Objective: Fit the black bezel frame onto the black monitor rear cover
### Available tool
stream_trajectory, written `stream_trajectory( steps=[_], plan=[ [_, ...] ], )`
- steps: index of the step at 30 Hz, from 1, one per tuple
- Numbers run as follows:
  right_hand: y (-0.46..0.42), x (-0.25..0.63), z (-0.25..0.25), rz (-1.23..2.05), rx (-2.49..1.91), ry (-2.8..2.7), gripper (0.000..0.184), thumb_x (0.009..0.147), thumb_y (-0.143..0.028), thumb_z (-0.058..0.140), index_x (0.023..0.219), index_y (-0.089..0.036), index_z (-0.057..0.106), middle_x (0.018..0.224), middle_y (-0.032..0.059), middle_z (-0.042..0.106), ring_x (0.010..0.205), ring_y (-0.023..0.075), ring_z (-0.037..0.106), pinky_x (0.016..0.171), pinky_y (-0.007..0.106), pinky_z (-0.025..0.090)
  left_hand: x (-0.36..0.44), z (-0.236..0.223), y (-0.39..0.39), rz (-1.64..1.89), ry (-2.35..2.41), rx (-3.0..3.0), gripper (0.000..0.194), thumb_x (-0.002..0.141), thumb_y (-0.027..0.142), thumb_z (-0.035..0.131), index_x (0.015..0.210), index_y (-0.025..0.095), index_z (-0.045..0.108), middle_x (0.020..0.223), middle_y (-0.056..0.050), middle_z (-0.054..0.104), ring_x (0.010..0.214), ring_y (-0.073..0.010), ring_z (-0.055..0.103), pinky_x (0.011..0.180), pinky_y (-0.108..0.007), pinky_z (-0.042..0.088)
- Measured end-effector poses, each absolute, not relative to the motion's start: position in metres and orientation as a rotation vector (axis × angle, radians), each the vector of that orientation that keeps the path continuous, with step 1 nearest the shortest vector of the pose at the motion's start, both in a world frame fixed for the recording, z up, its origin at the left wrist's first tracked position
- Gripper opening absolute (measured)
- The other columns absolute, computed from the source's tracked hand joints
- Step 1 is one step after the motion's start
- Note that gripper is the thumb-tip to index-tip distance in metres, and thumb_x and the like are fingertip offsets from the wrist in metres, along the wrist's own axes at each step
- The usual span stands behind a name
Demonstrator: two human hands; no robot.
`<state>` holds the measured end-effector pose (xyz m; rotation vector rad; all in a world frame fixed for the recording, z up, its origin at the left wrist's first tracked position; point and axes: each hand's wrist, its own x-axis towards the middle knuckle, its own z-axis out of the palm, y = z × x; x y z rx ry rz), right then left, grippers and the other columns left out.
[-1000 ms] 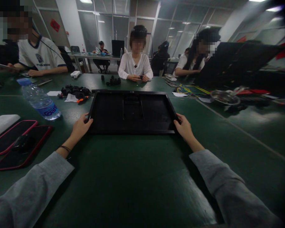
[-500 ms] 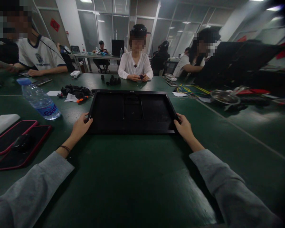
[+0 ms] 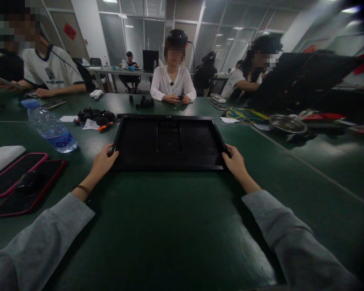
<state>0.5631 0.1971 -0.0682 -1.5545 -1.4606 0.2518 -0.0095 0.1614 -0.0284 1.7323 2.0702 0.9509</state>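
Note:
A wide black rectangular panel (image 3: 197, 141) with a raised rim and a squared ridge in its middle lies before me; it looks like an empty monitor casing. My left hand (image 3: 104, 157) is closed on its left edge, thumb on top of the rim and fingers mostly hidden beneath. On the opposite edge my right hand (image 3: 234, 160) grips in the same way, thumb on the rim. A small pale mark shows on the far rim.
The green table (image 3: 170, 226) carries a water bottle (image 3: 53, 129) at left, near two red-edged phones (image 3: 30, 188), a black mouse (image 3: 28, 182) and a white box (image 3: 4, 159). Black parts (image 3: 95, 116) lie beyond. At right are cables (image 3: 245, 114) and a metal bowl (image 3: 288, 123). People sit around.
My hands and the black casing hold still. Across the table, a person's head has risen slightly. The person at right has shifted an arm toward the dark screen.

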Motion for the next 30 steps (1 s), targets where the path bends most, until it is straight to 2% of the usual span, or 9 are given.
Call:
stream_trajectory(
  steps=[30],
  plan=[
    [0.1956,0.5592,-0.0633,0.221,-1.561,-1.455,0.053,0.080,-0.036,0.061,0.131,-0.020,0.063,0.118,0.0129,0.074,0.113,0.0314,0.070,0.107,0.055,0.052,-0.0078,-0.0261,0.1607,0.930,2.092,1.735,0.063,0.090,0.050,0.053,0.145,0.018,0.054,0.098,-0.009,0.071,0.092,-0.0285,0.068,0.088,-0.043,0.052]
  ],
)
